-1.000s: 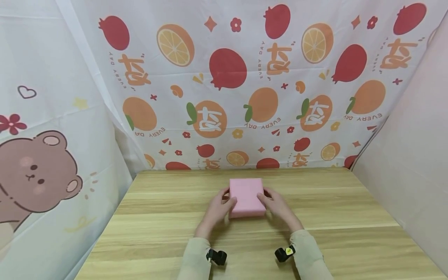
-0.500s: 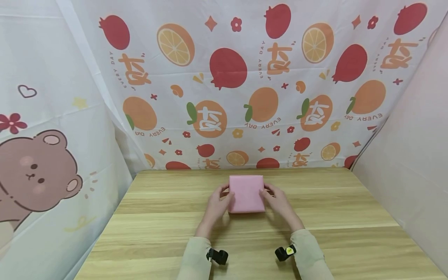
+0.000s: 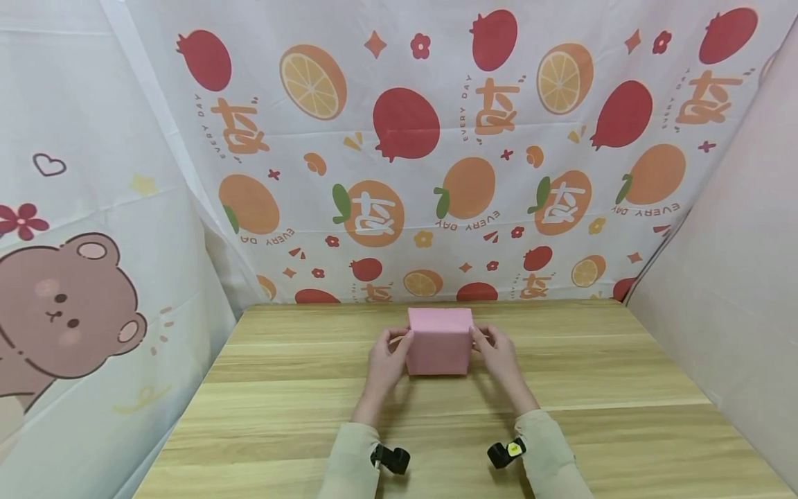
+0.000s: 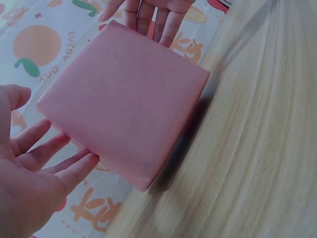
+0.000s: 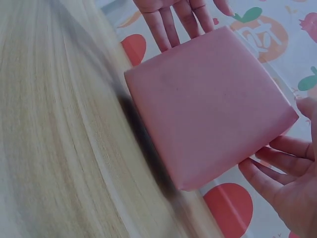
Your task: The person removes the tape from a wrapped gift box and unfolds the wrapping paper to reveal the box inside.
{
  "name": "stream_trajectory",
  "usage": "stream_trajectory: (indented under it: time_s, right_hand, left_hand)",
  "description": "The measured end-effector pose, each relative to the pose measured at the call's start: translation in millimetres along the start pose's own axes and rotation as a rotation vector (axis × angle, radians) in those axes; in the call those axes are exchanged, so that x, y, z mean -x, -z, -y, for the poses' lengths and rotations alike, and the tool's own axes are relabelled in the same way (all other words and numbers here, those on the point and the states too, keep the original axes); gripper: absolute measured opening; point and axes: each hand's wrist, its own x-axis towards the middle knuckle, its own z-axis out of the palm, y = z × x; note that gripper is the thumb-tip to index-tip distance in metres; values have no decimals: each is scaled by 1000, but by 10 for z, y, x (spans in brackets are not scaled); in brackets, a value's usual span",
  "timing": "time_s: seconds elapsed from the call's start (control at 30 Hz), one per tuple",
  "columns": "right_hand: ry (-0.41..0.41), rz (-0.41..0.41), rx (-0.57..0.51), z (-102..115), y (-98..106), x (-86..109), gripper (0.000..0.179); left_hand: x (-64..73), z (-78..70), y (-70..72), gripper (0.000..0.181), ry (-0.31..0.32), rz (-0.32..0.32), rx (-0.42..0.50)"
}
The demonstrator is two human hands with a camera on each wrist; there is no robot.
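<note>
A plain pink box (image 3: 439,353) is tipped up on the far middle of the wooden table, its broad face toward me and a narrower side uppermost. My left hand (image 3: 385,360) supports its left side; in the left wrist view the fingers (image 4: 74,171) reach fairly straight along that side, with the thumb near a corner. On the opposite side, my right hand (image 3: 501,357) mirrors it, fingers (image 5: 262,178) extended against the box and thumb beside the top corner. A dark shadow runs along the box's lower edge in both wrist views.
The wood-grain table (image 3: 280,416) extends around both forearms. Behind it hangs a white fruit-print cloth (image 3: 399,270), close beyond the box. A bear-print cloth (image 3: 168,235) borders the left, a pale cloth (image 3: 736,277) the right. Each wrist carries a small black camera (image 3: 391,459).
The box has been tilted up from lying flatter, so its broad face now turns toward me and another side shows on top. Both hands have turned with it, staying at its sides.
</note>
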Motion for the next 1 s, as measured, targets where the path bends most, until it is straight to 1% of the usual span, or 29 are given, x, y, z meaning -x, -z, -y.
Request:
stream_trajectory:
  time_s: [0.07,0.13,0.17,0.3,0.33,0.4,0.53,0.63,0.73,0.77,0.87,1.0]
  right_hand:
    - [-1,-13,-19,2,7,2,42]
    - [-12,-13,-32,36,22,16,40]
    - [-23,-15,-37,75,30,32,38]
    - [-27,-7,-41,70,49,29,32]
    - [-26,1,-46,63,53,25,32]
    - [-9,17,-65,-16,60,-6,34]
    - [30,83,-116,-35,98,-12,39]
    - [77,130,-122,-50,132,-11,44]
    - [102,170,-96,-52,169,1,46]
    - [100,178,-90,-52,179,6,46]
    - [82,191,-64,-50,201,19,45]
    - [78,199,-63,-57,212,25,43]
  left_hand:
    - [1,0,3,36,-3,-1,34]
    - [29,-68,16,36,9,13,70]
    - [47,-115,22,36,12,18,76]
    - [112,-261,44,36,19,42,78]
    - [117,-266,47,38,12,47,67]
    - [112,-252,56,42,11,63,58]
    - [93,-227,85,53,22,116,39]
    - [63,-184,107,55,-13,166,9]
    - [21,-92,123,54,-60,201,-36]
    - [10,-62,127,53,-81,207,-60]
    - [-14,11,131,50,-107,210,-138]
    - [-21,30,132,46,-149,202,-231]
